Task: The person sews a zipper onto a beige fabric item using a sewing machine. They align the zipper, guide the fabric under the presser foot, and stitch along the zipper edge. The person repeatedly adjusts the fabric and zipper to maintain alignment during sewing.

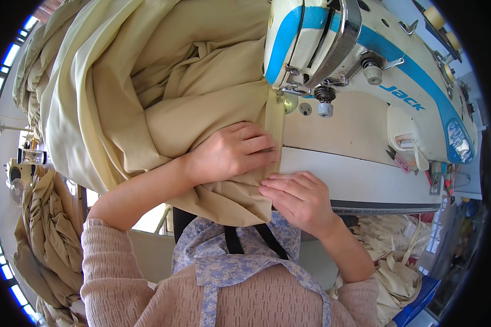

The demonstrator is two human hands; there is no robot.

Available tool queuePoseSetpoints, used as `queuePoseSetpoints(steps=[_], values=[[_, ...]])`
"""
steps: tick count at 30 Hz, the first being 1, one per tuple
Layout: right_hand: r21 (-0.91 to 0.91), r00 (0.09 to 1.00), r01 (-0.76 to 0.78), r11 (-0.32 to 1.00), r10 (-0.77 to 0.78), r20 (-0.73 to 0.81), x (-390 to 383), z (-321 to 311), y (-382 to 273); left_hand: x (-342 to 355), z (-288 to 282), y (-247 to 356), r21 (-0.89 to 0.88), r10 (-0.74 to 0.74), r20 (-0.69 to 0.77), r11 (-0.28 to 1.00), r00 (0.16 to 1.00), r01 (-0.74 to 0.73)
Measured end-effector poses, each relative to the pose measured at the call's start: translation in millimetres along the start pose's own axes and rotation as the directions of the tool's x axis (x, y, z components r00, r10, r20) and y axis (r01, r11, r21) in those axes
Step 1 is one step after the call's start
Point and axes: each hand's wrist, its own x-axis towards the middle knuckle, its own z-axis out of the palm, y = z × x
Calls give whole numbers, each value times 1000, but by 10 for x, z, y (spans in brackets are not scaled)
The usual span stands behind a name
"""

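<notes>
A large tan fabric is heaped over the table and hangs down past its front edge. Along its right side runs a narrow, paler strip that goes up under the sewing machine's head. My left hand rests on the cloth with bent fingers, their tips gripping at this strip; its thumb is hidden. Lower down and to the right, my right hand pinches the fabric's edge, with its thumb out of sight. The cloth's lower corner hangs above my lap. The needle area is mostly covered by the machine head.
Small scissors with pink handles lie by the machine's base. A dark ruled strip follows the table's front edge. Cream cloth is piled at lower right beside something blue. More tan cloth hangs at far left. Thread spools stand top right.
</notes>
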Motion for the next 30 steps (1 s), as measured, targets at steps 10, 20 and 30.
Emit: queuePoseSetpoints(steps=[10,20,30], values=[[-27,1000,6,1000,-7,-16,205,24,200,118,14,-360,-39,-38,-23,999,999,37],[-21,999,-22,1000,21,-41,114,19,137,165,41,-380,-132,-99,-52,987,994,92],[-24,1000,-4,1000,3,-28,119,9,140,156,18,-406,-91,-60,-34,994,998,57]])
